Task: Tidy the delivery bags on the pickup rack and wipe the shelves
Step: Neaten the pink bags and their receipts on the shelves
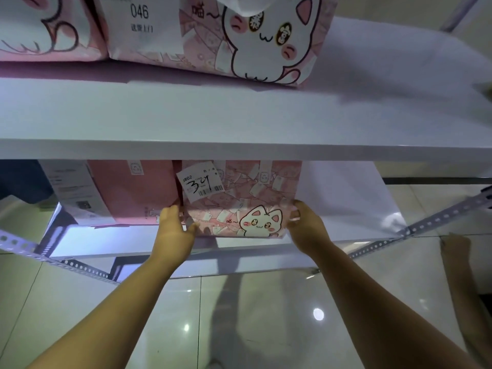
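Now both hands are on the pink cat-print delivery bag (239, 206) on the lower shelf (346, 209): left hand (173, 227) grips its near-left corner, right hand (306, 222) clasps its right edge. Its white ticket (201, 186) reads 34. Just left stands a plain pink bag (133, 190). Up on the upper shelf (186, 115), another cat bag (253, 38) sits far back, tagged 046.

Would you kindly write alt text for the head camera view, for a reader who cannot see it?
Two bare hands, left hand and right hand, grip the sides of a pink cat-print delivery bag with a label handwritten 34, on the lower shelf of a white rack. Another pink bag stands beside it; similar bags sit on the upper shelf.
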A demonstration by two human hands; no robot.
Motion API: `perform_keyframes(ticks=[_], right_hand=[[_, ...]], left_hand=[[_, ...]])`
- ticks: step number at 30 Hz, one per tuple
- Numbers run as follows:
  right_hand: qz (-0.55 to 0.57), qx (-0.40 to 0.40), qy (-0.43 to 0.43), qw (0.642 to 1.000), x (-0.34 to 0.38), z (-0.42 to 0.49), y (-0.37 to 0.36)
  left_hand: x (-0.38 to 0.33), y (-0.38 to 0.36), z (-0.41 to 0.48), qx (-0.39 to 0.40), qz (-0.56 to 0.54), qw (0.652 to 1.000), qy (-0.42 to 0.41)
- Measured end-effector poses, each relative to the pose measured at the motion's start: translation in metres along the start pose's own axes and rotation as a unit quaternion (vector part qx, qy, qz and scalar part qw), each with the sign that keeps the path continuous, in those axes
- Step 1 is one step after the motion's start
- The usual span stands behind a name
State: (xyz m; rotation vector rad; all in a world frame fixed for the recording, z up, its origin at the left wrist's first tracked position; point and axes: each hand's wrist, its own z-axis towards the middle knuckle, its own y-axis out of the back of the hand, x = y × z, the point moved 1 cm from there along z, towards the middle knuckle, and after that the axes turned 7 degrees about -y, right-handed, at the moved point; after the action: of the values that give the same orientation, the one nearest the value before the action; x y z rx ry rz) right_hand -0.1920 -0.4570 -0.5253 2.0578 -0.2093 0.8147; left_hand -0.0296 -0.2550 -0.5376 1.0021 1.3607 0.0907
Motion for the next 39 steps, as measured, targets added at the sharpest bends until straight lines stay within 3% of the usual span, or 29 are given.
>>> perform_keyframes(ticks=[19, 31, 39], right_hand=[[0.039, -0.067, 0.014, 0.997, -0.066, -0.104, 0.062], [0.109, -0.044, 0.145, 0.982, -0.056, -0.195, 0.118], [0.131, -0.044, 0.245, 0.96, -0.007, -0.227, 0.139]], left_hand=[[-0.027, -0.012, -0.124, 0.002, -0.12, 0.993, 0.008], [-0.082, 0.036, -0.226, -0.132, -0.188, 0.972, -0.051], [-0.112, 0.092, -0.263, -0.237, -0.194, 0.947, -0.095]])
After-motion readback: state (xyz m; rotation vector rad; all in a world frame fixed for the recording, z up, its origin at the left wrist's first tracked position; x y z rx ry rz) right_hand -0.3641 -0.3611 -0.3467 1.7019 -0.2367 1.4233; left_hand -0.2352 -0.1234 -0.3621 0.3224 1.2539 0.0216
